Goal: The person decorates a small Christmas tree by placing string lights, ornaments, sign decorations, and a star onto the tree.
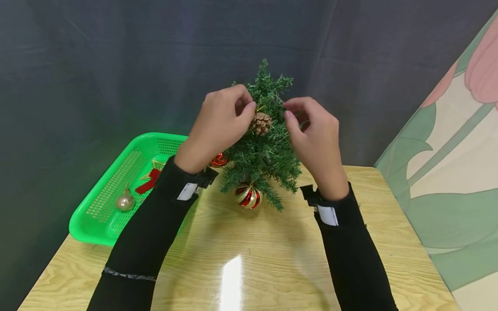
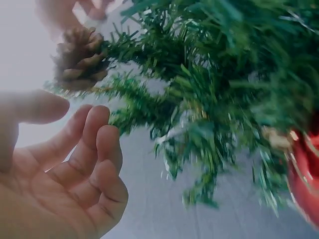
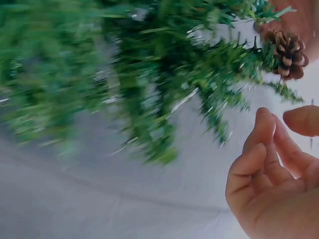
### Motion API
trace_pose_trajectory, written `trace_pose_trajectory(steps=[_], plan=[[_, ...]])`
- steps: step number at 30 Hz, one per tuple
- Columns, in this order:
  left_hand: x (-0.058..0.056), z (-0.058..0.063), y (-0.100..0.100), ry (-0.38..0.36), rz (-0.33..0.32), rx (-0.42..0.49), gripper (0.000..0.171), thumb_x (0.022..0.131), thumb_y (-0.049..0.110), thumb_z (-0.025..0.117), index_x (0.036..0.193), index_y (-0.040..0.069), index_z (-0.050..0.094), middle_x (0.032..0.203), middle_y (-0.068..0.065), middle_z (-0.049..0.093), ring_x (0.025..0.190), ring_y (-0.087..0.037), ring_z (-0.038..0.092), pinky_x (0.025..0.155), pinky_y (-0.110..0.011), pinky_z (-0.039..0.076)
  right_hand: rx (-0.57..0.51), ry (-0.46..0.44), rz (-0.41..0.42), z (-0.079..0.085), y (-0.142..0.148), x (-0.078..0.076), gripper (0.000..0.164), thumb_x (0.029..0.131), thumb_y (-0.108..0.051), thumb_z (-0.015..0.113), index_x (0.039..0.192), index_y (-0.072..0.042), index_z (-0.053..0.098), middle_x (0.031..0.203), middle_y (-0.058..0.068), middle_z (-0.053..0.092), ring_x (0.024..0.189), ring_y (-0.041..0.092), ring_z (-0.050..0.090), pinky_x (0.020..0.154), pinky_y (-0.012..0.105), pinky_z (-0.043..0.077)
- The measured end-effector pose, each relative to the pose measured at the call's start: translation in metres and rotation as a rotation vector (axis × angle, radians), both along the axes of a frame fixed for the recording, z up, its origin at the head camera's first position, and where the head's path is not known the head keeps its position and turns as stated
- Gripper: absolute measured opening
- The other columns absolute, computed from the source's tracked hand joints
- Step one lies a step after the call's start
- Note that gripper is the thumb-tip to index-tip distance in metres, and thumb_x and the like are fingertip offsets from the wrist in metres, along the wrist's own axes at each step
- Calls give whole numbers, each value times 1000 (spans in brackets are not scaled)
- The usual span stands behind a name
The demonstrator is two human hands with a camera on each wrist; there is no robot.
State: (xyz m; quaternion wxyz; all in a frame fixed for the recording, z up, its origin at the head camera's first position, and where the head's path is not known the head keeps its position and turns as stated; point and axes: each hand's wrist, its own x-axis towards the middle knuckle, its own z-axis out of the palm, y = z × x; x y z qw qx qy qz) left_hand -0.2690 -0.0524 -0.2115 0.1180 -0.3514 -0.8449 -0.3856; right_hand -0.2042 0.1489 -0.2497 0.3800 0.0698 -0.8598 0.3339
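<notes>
A small artificial Christmas tree (image 1: pixel 264 157) stands on the table between my hands. A brown pinecone (image 1: pixel 262 123) hangs on its upper front by a thin gold loop. My left hand (image 1: pixel 223 123) is just left of the pinecone, thumb and fingertips close together beside it. In the left wrist view a narrow gap shows between thumb and fingers, with the pinecone (image 2: pixel 82 59) past them. To the tree's right, my right hand (image 1: pixel 315 136) has its fingers loosely bent near the branches. Nothing sits between its thumb and fingertips in the right wrist view.
Low on the tree hang a red-and-gold striped ball (image 1: pixel 249 196) and a red ornament (image 1: pixel 219 160). On the left, a green plastic basket (image 1: pixel 81 216) holds a pale gold ball (image 1: pixel 125 201) and a red bow (image 1: pixel 149 181). A dark curtain (image 1: pixel 155 65) is behind.
</notes>
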Motion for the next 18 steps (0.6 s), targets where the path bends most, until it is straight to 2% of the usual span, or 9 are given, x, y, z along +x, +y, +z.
trace_pose_trajectory(steps=[2, 4, 6, 8, 10, 12, 15, 16, 18], plan=[[8, -6, -12, 6, -8, 39, 18, 107, 19, 54, 102, 9, 69, 84, -3, 64, 73, -18, 55, 72, -33, 44, -15, 20, -59, -20, 14, 10, 20, 105, -12, 58, 110, -2, 74, 98, 11, 74, 76, 15, 62, 69, 24, 45], [18, -16, -26, 29, -24, 74, 17, 106, 16, 55, 100, 9, 69, 85, -2, 64, 75, -17, 55, 73, -33, 45, -61, -5, -131, -45, 33, 18, 20, 104, -11, 57, 107, -1, 74, 96, 12, 74, 75, 12, 60, 68, 19, 43], [31, -29, -41, 24, -41, 87, 17, 105, 13, 55, 97, 9, 69, 85, -1, 65, 74, -16, 56, 72, -32, 47, -131, -84, -194, -72, 54, 22, 21, 105, -12, 56, 107, 0, 74, 96, 13, 74, 76, 8, 59, 69, 16, 43], [45, -46, -55, -38, -58, 68, 16, 105, 12, 56, 96, 12, 69, 85, 1, 66, 69, -16, 55, 68, -32, 47, -239, -237, -200, -99, 75, 20, 25, 107, -17, 54, 112, 0, 71, 104, 16, 72, 83, 9, 61, 73, 18, 46], [57, -66, -66, -151, -67, 26, 16, 105, 12, 57, 96, 15, 70, 82, 2, 64, 64, -16, 51, 64, -31, 45, -358, -430, -132, -127, 92, 14, 34, 110, -22, 48, 125, 2, 66, 119, 21, 68, 99, 17, 66, 84, 23, 51], [65, -89, -71, -289, -60, -33, 17, 106, 15, 56, 97, 19, 71, 74, 3, 58, 57, -14, 44, 59, -29, 40, -478, -629, -34, -154, 102, 4, 42, 112, -25, 41, 139, 5, 57, 136, 26, 60, 120, 30, 63, 98, 34, 53], [70, -130, -72, -428, -34, -129, 24, 105, 11, 52, 87, 16, 68, 65, 2, 44, 52, -10, 33, 54, -25, 33, -624, -853, 133, -190, 106, -11, 51, 114, -22, 32, 153, 10, 36, 154, 32, 41, 141, 42, 46, 116, 47, 42], [71, -144, -72, -474, -22, -157, 23, 104, 10, 52, 89, 14, 69, 64, 1, 41, 50, -10, 30, 52, -24, 31, -659, -897, 176, -199, 104, -16, 49, 114, -20, 30, 148, 13, 37, 150, 34, 41, 136, 43, 48, 117, 48, 40], [70, -172, -72, -540, -3, -180, 20, 102, 7, 53, 96, 7, 72, 72, -1, 57, 55, -7, 43, 53, -23, 40, -726, -943, 244, -213, 97, -25, 50, 113, -18, 28, 152, 13, 31, 149, 32, 38, 124, 37, 51, 115, 48, 40]])
